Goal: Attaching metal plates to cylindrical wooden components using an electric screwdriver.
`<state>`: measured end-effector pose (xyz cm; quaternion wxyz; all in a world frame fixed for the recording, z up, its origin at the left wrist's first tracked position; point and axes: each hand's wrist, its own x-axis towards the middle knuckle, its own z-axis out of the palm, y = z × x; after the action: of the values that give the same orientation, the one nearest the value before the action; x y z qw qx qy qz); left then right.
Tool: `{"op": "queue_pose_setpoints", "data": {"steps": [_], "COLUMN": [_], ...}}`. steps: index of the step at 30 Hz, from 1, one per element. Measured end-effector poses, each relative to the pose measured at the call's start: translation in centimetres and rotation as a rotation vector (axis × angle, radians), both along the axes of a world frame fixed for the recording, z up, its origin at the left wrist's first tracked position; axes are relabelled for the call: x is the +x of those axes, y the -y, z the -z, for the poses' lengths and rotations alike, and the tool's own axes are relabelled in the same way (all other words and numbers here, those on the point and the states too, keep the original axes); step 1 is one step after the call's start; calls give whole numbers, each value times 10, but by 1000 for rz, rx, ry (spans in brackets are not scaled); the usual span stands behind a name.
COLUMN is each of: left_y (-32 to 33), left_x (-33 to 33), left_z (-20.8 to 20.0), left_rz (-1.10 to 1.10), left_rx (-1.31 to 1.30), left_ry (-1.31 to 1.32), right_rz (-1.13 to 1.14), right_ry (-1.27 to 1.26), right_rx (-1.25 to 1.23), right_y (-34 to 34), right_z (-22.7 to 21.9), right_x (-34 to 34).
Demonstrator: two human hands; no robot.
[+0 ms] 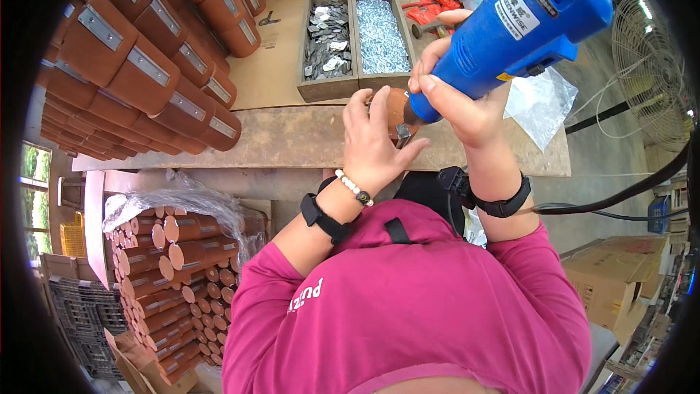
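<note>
My left hand (375, 135) is curled over a small brown cylinder (396, 106) at the near part of the bench, in front of my chest. A small metal piece (403, 131) shows by the cylinder, beside my left thumb. My right hand (467, 106) grips a blue corded-looking power tool (474, 55) by its body. The tool slants down to the left, its dark nose (421, 108) at the cylinder. Whether the tip touches the metal piece cannot be seen. Most of the cylinder is hidden by my fingers and the tool.
Ahead stands a divided wooden box (328, 90) of dark metal pieces (328, 36) and silvery screws (383, 33). Brown cylinders (109, 58) with metal plates are stacked at left; more (175, 255) lie below the bench (292, 135). A plastic bag (541, 106) and fan (651, 66) are right.
</note>
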<state>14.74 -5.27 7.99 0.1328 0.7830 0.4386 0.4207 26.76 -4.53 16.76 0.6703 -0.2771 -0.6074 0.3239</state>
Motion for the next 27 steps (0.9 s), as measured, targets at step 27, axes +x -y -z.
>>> {"op": "queue_pose_setpoints", "data": {"steps": [27], "left_y": [-162], "left_x": [27], "left_z": [-10], "left_rz": [232], "left_rx": [-209], "left_ry": [-853], "right_rz": [34], "right_ry": [-343], "right_rx": [79], "right_y": [63], "right_z": [-9], "right_x": [75]}}
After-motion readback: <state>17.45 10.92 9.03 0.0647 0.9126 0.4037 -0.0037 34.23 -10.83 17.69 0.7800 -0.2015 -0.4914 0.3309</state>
